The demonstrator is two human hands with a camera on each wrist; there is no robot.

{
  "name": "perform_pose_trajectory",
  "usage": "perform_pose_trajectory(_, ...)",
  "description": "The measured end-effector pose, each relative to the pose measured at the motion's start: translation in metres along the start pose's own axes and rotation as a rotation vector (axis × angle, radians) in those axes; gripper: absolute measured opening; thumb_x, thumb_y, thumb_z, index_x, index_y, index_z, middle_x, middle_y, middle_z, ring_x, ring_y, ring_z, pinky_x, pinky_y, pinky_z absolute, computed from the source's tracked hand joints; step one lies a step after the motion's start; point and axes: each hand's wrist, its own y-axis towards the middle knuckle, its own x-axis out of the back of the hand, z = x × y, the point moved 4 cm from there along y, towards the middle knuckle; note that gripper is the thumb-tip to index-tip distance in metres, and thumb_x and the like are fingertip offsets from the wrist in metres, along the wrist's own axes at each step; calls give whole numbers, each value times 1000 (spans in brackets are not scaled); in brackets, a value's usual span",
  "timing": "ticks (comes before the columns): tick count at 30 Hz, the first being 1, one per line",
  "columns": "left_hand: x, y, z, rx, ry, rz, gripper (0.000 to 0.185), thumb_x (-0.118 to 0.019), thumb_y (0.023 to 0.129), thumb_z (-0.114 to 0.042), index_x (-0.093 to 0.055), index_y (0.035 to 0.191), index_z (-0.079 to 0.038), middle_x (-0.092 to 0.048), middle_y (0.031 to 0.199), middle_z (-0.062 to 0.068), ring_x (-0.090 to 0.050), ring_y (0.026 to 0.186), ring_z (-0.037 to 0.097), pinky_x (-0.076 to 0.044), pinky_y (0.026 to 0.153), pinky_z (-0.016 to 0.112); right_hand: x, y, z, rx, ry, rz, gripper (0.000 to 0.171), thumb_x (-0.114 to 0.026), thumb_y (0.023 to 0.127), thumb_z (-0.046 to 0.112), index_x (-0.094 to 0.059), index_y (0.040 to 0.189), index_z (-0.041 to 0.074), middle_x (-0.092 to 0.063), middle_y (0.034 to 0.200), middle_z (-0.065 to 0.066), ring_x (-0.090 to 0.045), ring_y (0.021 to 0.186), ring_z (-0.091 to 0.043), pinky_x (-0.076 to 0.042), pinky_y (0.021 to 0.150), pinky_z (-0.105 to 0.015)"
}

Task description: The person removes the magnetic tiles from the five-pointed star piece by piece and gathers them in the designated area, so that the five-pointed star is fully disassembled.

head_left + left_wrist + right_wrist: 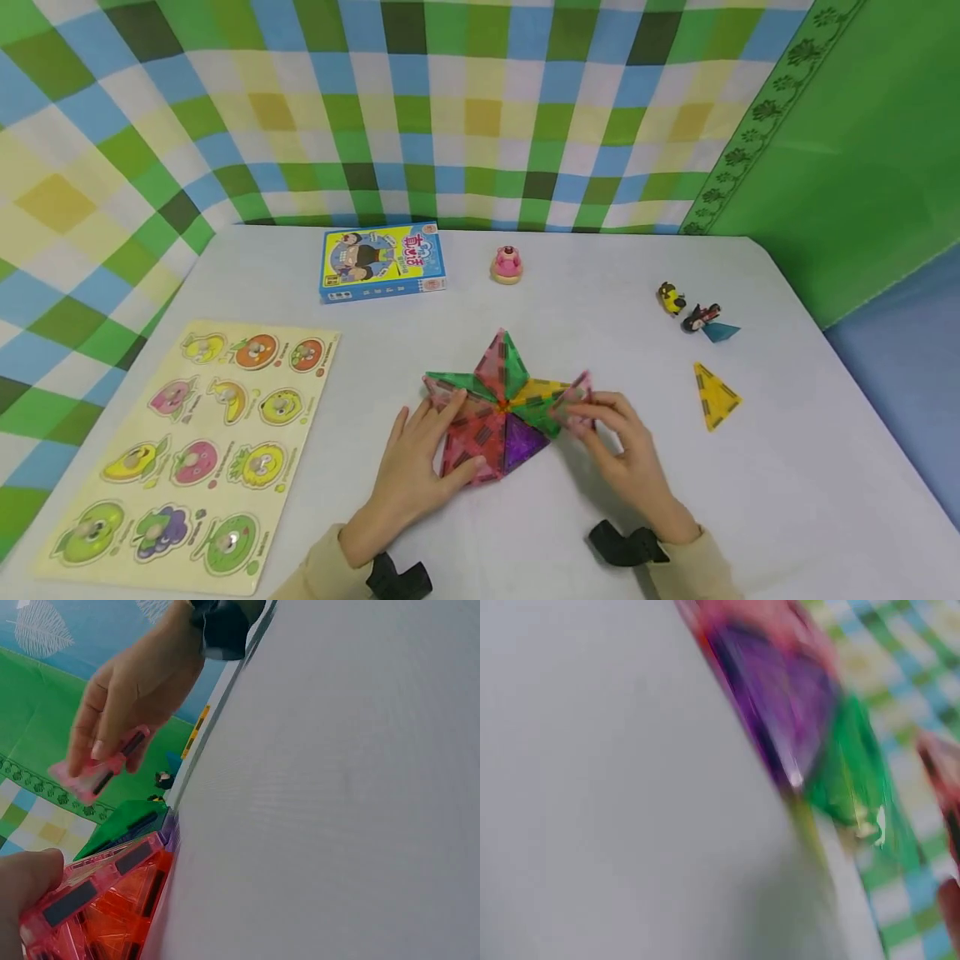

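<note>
A star-shaped build of translucent magnetic tiles (474,437), in red, pink, green, yellow and purple, sits on the white table. On its left side rests my left hand (423,458), fingers spread over the tiles and thumb near the front edge; in the left wrist view the thumb (34,877) touches a pink tile (97,885). My right hand (622,450) pinches a pink triangular tile (576,395), held raised over the star's right point. The left wrist view also shows the right hand (127,701) from the side. The right wrist view is blurred, with a purple tile (780,697) and a green one (855,761).
A yellow triangular tile (716,397) lies to the right, below small toy figures (700,318) and a blue-green piece (722,332). A pink figurine (507,267) and a blue-yellow box (382,262) stand at the back. A fruit puzzle board (191,458) covers the left.
</note>
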Motion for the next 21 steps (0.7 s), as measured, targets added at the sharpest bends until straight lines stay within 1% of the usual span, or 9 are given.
perform_pose_trajectory(3,1,0,0,-3,-3,-1,79,-58,76,-58,-31,142,-25,-46,133,8,-32,127,31,-10,104,51,28,-1,-20,-194,-163,-175,38,-57,72,-23,-61,106,-7,-50,105,-21,-48,91,-11,-38,80,-15)
perform_pose_trajectory(5,1,0,0,-4,-4,0,79,-58,76,-59,-32,142,-25,-46,133,8,-32,127,31,-10,104,51,44,-5,-33,-342,-257,-224,41,-52,76,-23,-59,112,-5,-48,109,-19,-46,89,-8,-36,80,-12)
perform_pose_trajectory(7,2,-1,0,-3,-3,-1,79,-58,76,-59,-32,142,-24,-47,133,8,-32,127,31,-10,103,51,56,-9,-45,-488,-324,-214,43,-49,81,-18,-57,118,0,-45,112,-15,-45,90,-8,-34,81,-9)
perform_pose_trajectory(8,2,-1,0,-1,0,0,79,-58,76,-59,-32,142,-24,-47,133,7,-32,127,31,-10,103,51,60,-11,-50,-539,-341,-200,43,-46,82,-17,-57,120,1,-45,112,-14,-45,91,-11,-34,81,-8)
perform_pose_trajectory(12,2,-2,1,3,4,4,79,-58,76,-59,-32,142,-24,-47,133,7,-31,128,31,-9,104,51,67,-16,-60,-683,-410,-94,37,-44,87,-7,-56,120,3,-49,111,-15,-46,89,-21,-36,76,-14)
perform_pose_trajectory(15,2,-2,0,3,2,8,79,-58,76,-59,-32,142,-24,-47,132,7,-31,128,32,-9,104,51,66,-19,-62,-747,-464,-3,31,-44,90,0,-54,119,2,-52,109,-18,-46,87,-25,-39,76,-27)
perform_pose_trajectory(17,2,-1,0,2,2,10,79,-58,76,-59,-32,142,-24,-47,132,7,-31,128,31,-9,104,51,66,-19,-62,-756,-496,32,30,-45,91,2,-54,119,1,-50,113,-20,-47,87,-28,-42,76,-36)
perform_pose_trajectory(19,3,0,-1,0,2,10,79,-58,76,-59,-32,142,-24,-47,133,7,-31,128,31,-9,104,51,67,-18,-61,-724,-526,37,29,-48,90,2,-53,118,-2,-46,119,-24,-46,91,-33,-42,77,-45)
perform_pose_trajectory(21,3,0,-1,-1,3,9,79,-58,76,-59,-32,142,-24,-47,133,8,-31,128,31,-9,104,51,67,-16,-58,-665,-552,11,30,-52,88,0,-53,117,-4,-41,124,-26,-45,95,-36,-42,77,-47)
